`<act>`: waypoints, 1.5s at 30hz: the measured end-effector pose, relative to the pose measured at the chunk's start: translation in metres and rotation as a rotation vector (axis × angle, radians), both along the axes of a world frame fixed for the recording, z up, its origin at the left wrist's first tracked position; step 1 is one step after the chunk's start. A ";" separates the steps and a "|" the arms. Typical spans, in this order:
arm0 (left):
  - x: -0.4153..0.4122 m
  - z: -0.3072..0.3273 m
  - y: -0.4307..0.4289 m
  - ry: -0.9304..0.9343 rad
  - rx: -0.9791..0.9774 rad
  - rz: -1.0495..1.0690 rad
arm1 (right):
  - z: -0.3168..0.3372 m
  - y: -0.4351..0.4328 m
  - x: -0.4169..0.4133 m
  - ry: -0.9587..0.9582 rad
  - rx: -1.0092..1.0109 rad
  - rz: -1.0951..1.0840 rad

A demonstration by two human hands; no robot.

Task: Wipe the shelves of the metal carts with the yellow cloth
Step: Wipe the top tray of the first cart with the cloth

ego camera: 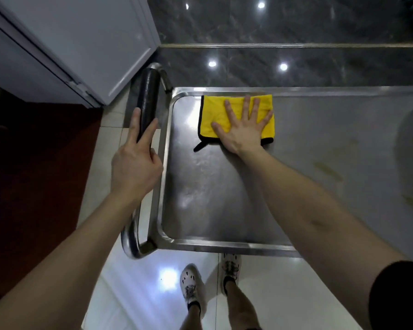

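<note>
White cabinet (pixel 65 44) at upper left, its corner just beside dark marble wall panels (pixel 284 22) reflecting ceiling lights; dark red floor area (pixel 34 175) at left; glossy pale floor tiles (pixel 284 294) below, on which stand two white perforated shoes (pixel 190 285) with dark socks

No readable text, label, brand or number on anything here.

Both forearms bare from wrist to elbow; left hand (pixel 135 167) and right hand (pixel 242 132) bare, no rings, watch or gloves seen. Black short sleeve (pixel 398 296) on the right upper arm. Lower legs bare. White perforated clog shoes (pixel 190 285) with dark markings, below the hands; dark socks at ankles.
</note>
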State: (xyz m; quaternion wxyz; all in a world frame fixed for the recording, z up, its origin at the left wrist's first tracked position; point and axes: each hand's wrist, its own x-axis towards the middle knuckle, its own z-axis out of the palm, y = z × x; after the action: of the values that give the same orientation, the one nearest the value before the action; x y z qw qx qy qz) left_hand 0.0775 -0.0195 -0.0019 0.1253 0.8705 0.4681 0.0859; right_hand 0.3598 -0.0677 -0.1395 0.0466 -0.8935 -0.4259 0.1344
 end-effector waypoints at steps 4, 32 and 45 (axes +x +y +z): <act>0.001 0.008 -0.001 0.000 -0.025 -0.003 | -0.008 -0.063 -0.085 -0.041 0.094 0.117; -0.005 -0.004 0.004 -0.091 -0.007 -0.009 | -0.004 0.104 -0.075 -0.038 0.039 0.018; -0.002 0.004 0.004 -0.077 -0.104 -0.014 | -0.017 -0.143 -0.251 -0.079 0.179 0.249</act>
State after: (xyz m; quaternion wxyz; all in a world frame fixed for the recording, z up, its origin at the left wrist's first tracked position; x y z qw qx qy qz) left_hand 0.0751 -0.0152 0.0016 0.1891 0.8620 0.4608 0.0942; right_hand 0.1090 -0.2105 -0.1567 0.0923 -0.8306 -0.5452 0.0655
